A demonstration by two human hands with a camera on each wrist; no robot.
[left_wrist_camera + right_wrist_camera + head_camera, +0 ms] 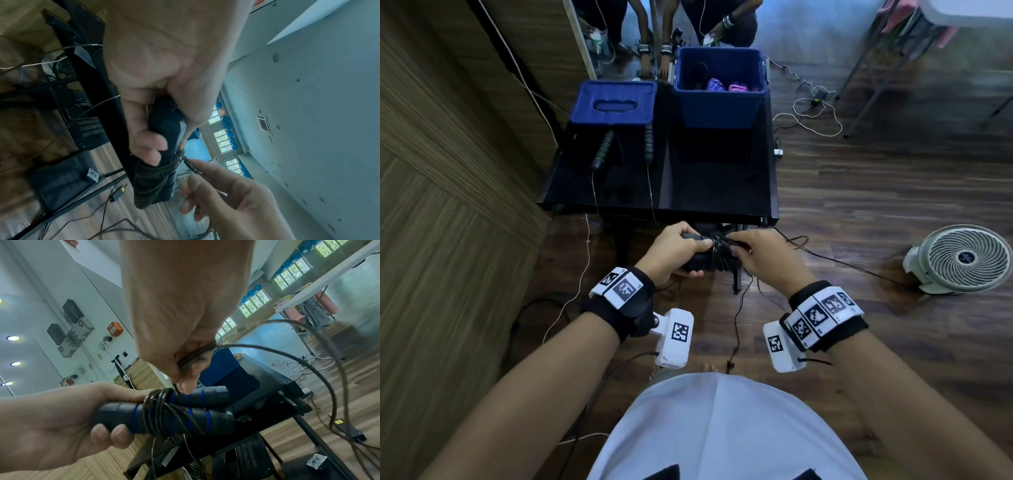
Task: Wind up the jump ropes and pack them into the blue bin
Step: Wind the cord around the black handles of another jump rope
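The left hand [675,250] is wrapped round two dark jump-rope handles [164,412] held side by side, fingers curled under them and thumb on top. The right hand [760,255] pinches the thin black cord [267,352] between thumb and fingertips just above the handles. Both handles are dark grey foam with narrow blue rings, and several turns of the glossy cord are already bunched round their middle. Their long axis runs across the body, free ends pointing to the person's right. From the right hand the cord arcs out in a loose loop and trails down to the wooden floor [859,192].

This bundle is held in the air in front of the near edge of the black surface [719,185]. On that surface lies a second rope: two black-and-green handles [602,150], roughly parallel, pointing away from the person, their thin cords hanging over the near edge. Behind them sits one blue lid [614,101], and to its right one open blue bin [719,102] with two wound bundles inside, one purple, one pink. A white fan [962,258] stands on the floor at right.
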